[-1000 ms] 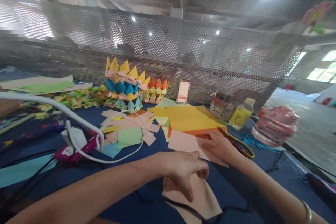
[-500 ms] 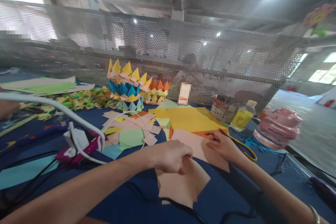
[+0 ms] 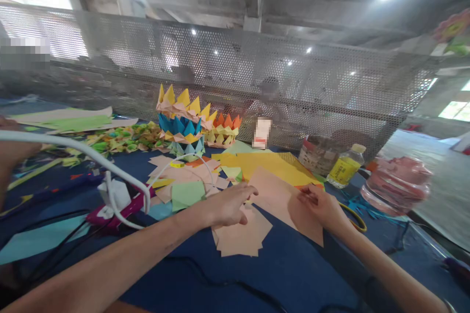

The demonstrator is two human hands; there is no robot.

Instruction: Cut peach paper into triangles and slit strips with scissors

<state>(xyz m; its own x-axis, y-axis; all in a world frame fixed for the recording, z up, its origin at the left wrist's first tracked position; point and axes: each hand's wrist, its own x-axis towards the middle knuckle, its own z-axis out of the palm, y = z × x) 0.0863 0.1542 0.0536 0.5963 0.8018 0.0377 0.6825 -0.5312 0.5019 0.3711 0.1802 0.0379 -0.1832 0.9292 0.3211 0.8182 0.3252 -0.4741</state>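
My left hand [image 3: 232, 205] is open, its fingers apart, just over a loose stack of pale pink paper squares [image 3: 240, 237]. To its right lies a larger pale pink paper sheet [image 3: 275, 195], partly over yellow sheets [image 3: 275, 161]. My right hand [image 3: 319, 205] has its fingers closed at the right edge of that pink sheet, and its shadow falls on the paper. A yellow loop handle [image 3: 356, 219] shows just behind the right wrist; the rest of that tool is hidden.
Folded-paper rings [image 3: 183, 124] stand at the back before a perforated metal screen [image 3: 220, 68]. A pink power strip [image 3: 117, 212] with white and black cables lies left. A yellow-labelled bottle [image 3: 345, 168] and pink plastic jug [image 3: 396, 186] stand right. Another person's hand [image 3: 14, 146] is far left.
My left hand has let go of the pink squares, which now lie flatter on the table, and its fingers have opened. The larger pink sheet has turned slightly; the right hand has closed at its edge.
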